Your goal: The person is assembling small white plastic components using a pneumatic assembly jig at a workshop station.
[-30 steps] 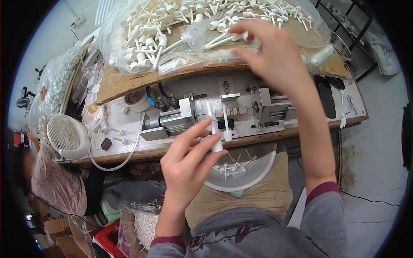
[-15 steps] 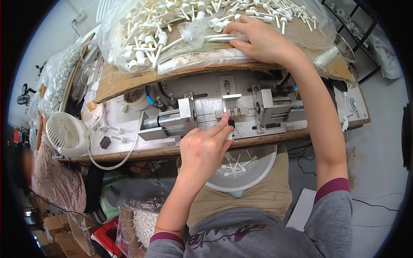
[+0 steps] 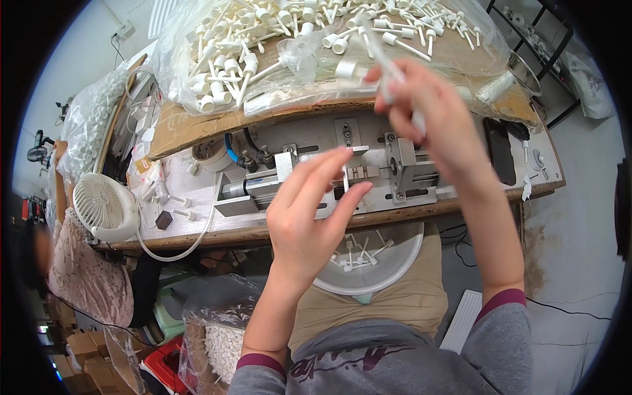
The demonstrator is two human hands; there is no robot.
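One white-topped workbench [image 3: 181,234] carries the lot; positions below are relative to the small metal centre block [image 3: 363,172] on it. Cardboard sheet [image 3: 178,131]: beyond the block, above the bench top. Heap of white capped sticks [image 3: 230,66]: on that sheet, beyond the block, partly under clear film, densest to the block's left. Mesh basin [image 3: 395,263]: nearer the person than the block, on the lap, several capped sticks loose inside. White fan [image 3: 104,207]: well left of the block. Metal cylinder units flank the block: left unit [image 3: 257,187] and right unit [image 3: 408,164]. Right hand [image 3: 441,108]: raised, beyond and right of the block, fingers closed around a slim white rod [image 3: 390,71], tilted, upper end leaning left; motion blur, so end detail unreadable. A blurred white cap [image 3: 349,69] shows just left of those fingertips, beyond the block; can't tell if it's held too. Left hand [image 3: 296,210]: just left of and in front of the block, thumb and fingers spread with a gap. White stick [image 3: 345,181] shows upright in that gap, at the block's left end; can't tell whether fingers touch it. Black phone [image 3: 499,151]: well right of the block. Dark cube [image 3: 164,220]: well left of it.
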